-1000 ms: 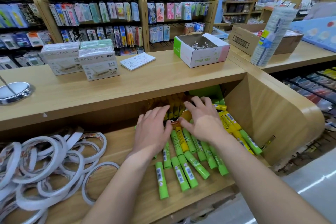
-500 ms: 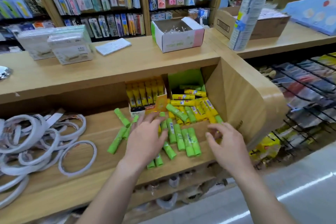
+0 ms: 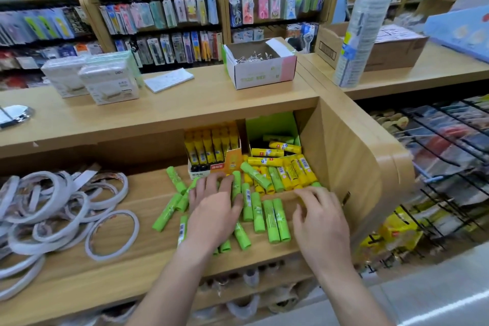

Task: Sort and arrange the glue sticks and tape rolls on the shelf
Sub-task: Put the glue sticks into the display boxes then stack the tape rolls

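Observation:
Several green glue sticks lie loose on the wooden shelf. Yellow glue sticks are piled behind them against the right wall. An orange box holds upright yellow sticks, and a green box beside it holds a few more. My left hand lies flat, fingers spread, on green sticks in the middle. My right hand hovers with bent fingers just right of two green sticks, holding nothing. White tape rolls are heaped at the shelf's left.
The counter top above carries white boxed packs, a notepad and an open box of clips. A tall wrapped stack and a cardboard carton stand at the right. A wire rack of magazines lies right.
My hands drew back from deep in the shelf toward the front edge. The right hand moved right off the sticks; the left stays flat on the green ones. The boxes came into view.

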The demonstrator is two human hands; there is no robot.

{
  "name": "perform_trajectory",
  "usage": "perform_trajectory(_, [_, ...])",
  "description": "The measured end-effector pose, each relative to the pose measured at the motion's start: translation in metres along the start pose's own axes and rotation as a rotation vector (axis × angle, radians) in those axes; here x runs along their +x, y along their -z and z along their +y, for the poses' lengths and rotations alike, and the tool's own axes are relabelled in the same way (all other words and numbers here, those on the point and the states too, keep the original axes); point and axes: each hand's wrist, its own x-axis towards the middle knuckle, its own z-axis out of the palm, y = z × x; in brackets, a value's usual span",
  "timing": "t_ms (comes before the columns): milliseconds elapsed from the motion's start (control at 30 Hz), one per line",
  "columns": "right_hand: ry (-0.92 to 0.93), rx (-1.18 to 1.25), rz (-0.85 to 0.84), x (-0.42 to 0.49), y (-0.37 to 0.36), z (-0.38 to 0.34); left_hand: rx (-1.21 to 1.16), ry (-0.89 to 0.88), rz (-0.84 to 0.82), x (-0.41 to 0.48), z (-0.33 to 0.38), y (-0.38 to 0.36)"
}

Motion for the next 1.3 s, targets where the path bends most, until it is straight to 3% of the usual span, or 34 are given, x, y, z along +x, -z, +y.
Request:
perform_trajectory(133, [-0.065,-0.102,-0.084,-0.005,-0.005,0.008,0.032,0.008,-0.001,0.001,-0.001,-0.002])
perform_trajectory(400, [-0.051,0.019,-0.141,-0.005,-0.007,0.005,-0.010,0.015,0.051,0.005,-0.002,0.001])
perform_trajectory(767, [-0.019,0.176,-0.179,0.016,-0.004,-0.014,-0.255,0.228,-0.049,0.023,-0.010,0.007])
perform_trajectory(933, [0.049,0.150,-0.193,0.066,-0.013,-0.033,-0.174,0.146,-0.013,0.015,-0.009,0.009])
perform_trajectory(1100, [0.173,-0.030,-0.265,0.104,-0.034,-0.038,0.008,0.016,0.066,0.003,-0.005,-0.001])
perform_trajectory(1300, [0.212,-0.106,-0.352,0.112,-0.044,-0.031,-0.042,0.056,0.078,0.008,-0.007,-0.004])
